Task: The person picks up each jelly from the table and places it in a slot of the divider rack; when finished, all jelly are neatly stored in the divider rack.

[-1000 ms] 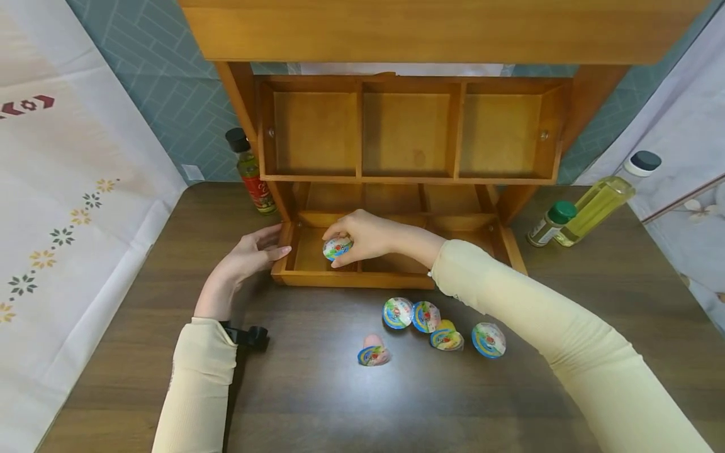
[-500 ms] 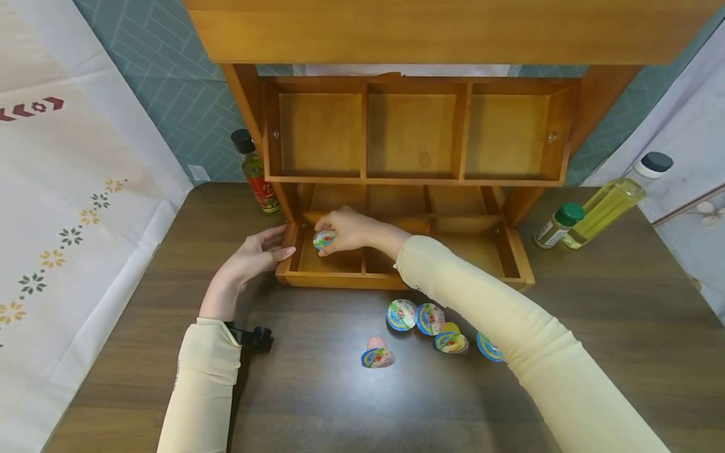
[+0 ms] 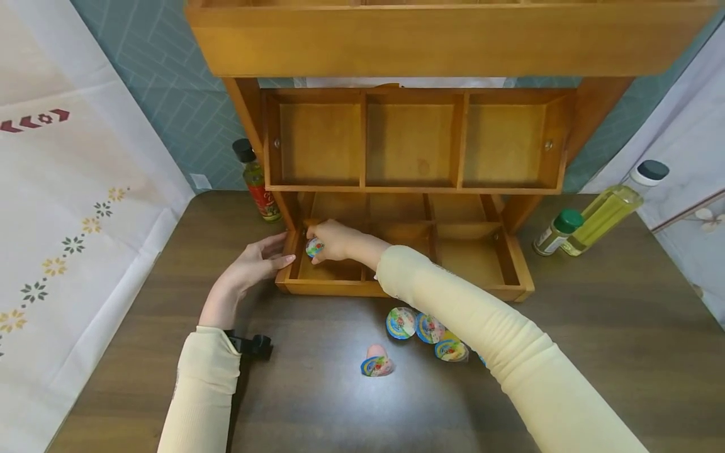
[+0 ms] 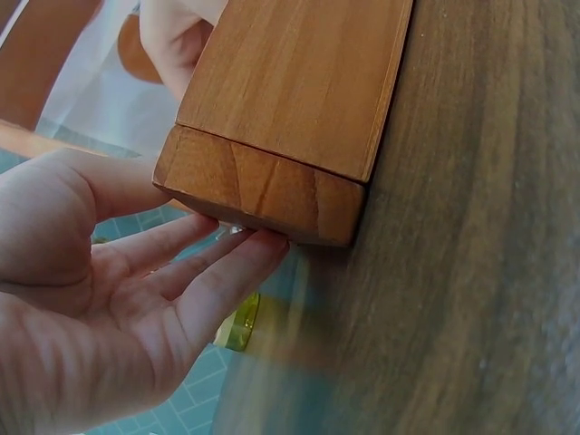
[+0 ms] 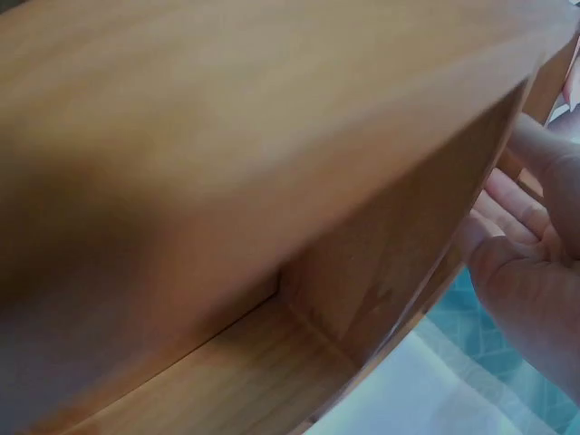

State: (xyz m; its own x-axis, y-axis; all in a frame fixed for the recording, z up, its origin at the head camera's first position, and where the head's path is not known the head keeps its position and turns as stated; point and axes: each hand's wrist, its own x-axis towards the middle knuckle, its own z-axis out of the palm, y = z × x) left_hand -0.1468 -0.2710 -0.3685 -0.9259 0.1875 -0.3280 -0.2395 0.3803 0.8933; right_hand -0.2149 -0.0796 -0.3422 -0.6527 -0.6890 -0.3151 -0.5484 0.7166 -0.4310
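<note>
In the head view my right hand [image 3: 335,241] pinches a small jelly cup [image 3: 314,246] with a printed lid, inside the left compartment of the lower wooden tray [image 3: 340,288]. The right wrist view shows part of that hand [image 5: 535,245] beside a wooden wall; the cup is hidden there. My left hand [image 3: 255,267] rests at the tray's left end, its thumb over the rim. Its fingers [image 4: 213,290] lie nearly straight against the outer end face in the left wrist view. Several more jelly cups [image 3: 401,323] lie on the table in front of the tray, some partly covered by my right sleeve.
Above stands a tilted three-compartment tray [image 3: 410,145] of the same wooden rack, with a wide board [image 3: 442,41] higher up. An oil bottle [image 3: 260,189] stands left of the rack. A green-capped jar [image 3: 557,233] and another oil bottle [image 3: 608,211] stand right.
My right hand has moved left with the jelly cup, towards the tray's left wall, its sleeve now covering part of the cups on the table. My left hand has stayed at the tray's end.
</note>
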